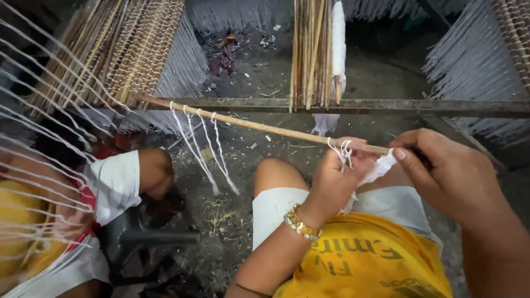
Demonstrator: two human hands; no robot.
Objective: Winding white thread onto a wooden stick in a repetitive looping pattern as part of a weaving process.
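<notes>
Step in hand looks like looping white string onto a thin bamboo stick [259, 126], which runs diagonally from upper left to the hands at right, its left end resting over a dark horizontal bar [353, 105]. Left hand [334, 179], gold bracelet [301, 223] on the wrist, is closed on a small bunch of white string loops [345, 150] sitting on the stick. Right hand [450, 171] pinches the stick's near end together with a white string tail [381, 168]; grip tight, fingers curled. Four finished string loops [201, 146] hang further left along the stick, well apart from the hands. Bundles of sticks and hanging white strands [138, 49] stand behind. Next move probably calls for snugging this loop, keeping spacing even, stick held steady.
</notes>
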